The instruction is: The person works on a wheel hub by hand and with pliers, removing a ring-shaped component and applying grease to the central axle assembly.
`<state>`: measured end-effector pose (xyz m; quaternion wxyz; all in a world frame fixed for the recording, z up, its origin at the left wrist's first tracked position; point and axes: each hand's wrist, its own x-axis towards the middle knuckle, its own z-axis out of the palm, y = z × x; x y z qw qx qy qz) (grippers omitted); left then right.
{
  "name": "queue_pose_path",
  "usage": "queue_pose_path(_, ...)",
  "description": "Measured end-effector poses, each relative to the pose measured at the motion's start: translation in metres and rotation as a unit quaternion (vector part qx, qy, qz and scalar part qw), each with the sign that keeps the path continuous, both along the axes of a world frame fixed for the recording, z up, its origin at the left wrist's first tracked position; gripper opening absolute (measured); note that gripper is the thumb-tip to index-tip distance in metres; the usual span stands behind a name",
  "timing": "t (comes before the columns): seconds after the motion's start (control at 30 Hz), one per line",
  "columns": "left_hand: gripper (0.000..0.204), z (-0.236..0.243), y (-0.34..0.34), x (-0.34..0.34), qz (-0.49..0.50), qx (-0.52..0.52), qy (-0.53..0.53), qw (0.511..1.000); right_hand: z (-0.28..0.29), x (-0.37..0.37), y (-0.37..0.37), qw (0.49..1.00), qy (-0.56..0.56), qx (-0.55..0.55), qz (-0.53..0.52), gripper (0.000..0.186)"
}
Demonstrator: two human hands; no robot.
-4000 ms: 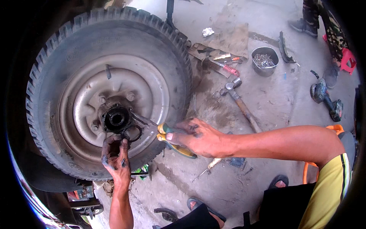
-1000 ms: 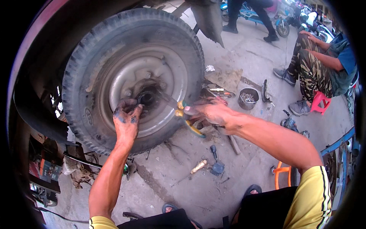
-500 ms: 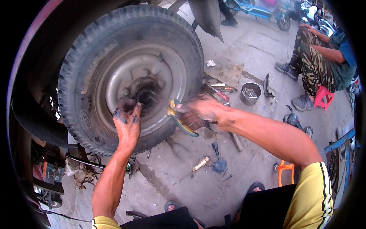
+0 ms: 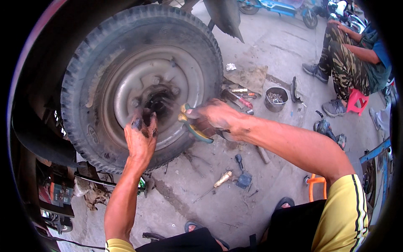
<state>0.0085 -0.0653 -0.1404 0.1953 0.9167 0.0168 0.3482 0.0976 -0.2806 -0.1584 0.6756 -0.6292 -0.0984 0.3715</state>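
Note:
A large tyre (image 4: pixel 100 54) on a dusty silver rim (image 4: pixel 126 90) stands upright in front of me. At its dark, greasy hub (image 4: pixel 157 101), my left hand (image 4: pixel 141 136) has its blackened fingers curled in close. Whatever those fingertips pinch is hidden in the dark. My right hand (image 4: pixel 218 117), smeared by motion, is closed round pliers (image 4: pixel 196 131) with yellow and teal handles, just right of the hub and in front of the rim. I cannot make out the pliers' jaws.
On the concrete lie a screwdriver (image 4: pixel 222 179), a blue-black tool (image 4: pixel 243 180) and a cloth (image 4: pixel 247 79) near several hand tools. A metal pot (image 4: pixel 276 99) holds small metal parts. To the right, a person (image 4: pixel 350 63) in camouflage trousers sits on a red stool (image 4: pixel 357 102).
My right hand and the pliers have shifted slightly left and up, nearer the hub. My left hand stays at the hub, its fingers a little lower.

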Motion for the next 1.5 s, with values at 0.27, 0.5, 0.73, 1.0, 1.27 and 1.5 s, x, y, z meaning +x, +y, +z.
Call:
queue_pose_path(0.27, 0.018, 0.001, 0.001, -0.001, 0.045, 0.073, 0.037, 0.996, 0.0, 0.006, 0.0, 0.999, -0.039, -0.004, 0.021, 0.048)
queue_pose_path(0.5, 0.02, -0.001, 0.002, 0.002, 0.074, 0.082, 0.028, 0.993, 0.004, 0.009, -0.011, 0.998, -0.032, -0.025, 0.037, 0.057)
queue_pose_path(0.73, 0.024, -0.003, 0.001, 0.007, 0.112, -0.027, 0.035, 0.993, -0.011, 0.015, -0.009, 0.999, -0.033, 0.003, 0.03, 0.055)
queue_pose_path(1.0, 0.029, 0.001, -0.003, 0.008, 0.115, 0.031, 0.022, 0.993, 0.018, 0.004, -0.015, 0.997, -0.063, 0.005, 0.049, 0.026)
queue_pose_path(1.27, 0.035, -0.008, 0.007, 0.009, 0.089, 0.087, 0.003, 0.992, 0.007, 0.013, -0.011, 0.998, -0.038, 0.021, 0.045, 0.028)
queue_pose_path(1.5, 0.038, -0.01, 0.02, 0.009, 0.053, 0.286, 0.014, 0.957, 0.007, 0.021, -0.008, 0.997, -0.036, 0.019, 0.064, 0.029)
